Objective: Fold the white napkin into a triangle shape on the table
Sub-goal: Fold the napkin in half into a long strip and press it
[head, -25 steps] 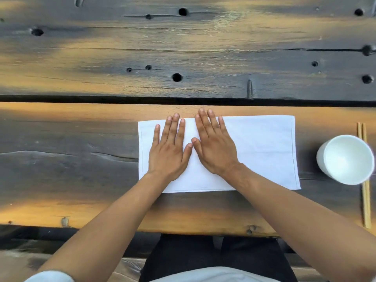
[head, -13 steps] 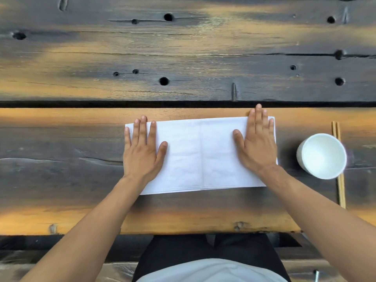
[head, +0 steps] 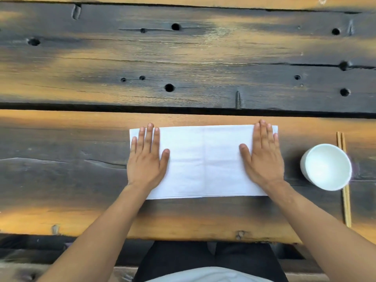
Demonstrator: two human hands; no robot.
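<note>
Both forearms are bare from the wrists to the frame's lower edge, with no watch, ring or bracelet showing. The bare left hand (head: pixel 147 159) and bare right hand (head: pixel 262 157) have short, unpainted nails. Dark, near-black trousers (head: pixel 209 255) cover the lap, split by a narrow gap between the thighs. A pale white garment's hem (head: pixel 209 274) curves across the very bottom.

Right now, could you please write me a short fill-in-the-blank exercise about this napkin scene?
1. The napkin lies flat as a ____, not yet a triangle.
2. The left hand and right hand both rest ____ on the napkin.
3. The white cup stands to the ____ of the napkin.
4. Beside the cup lie wooden ____.

Missing words: rectangle; flat; right; chopsticks
</note>
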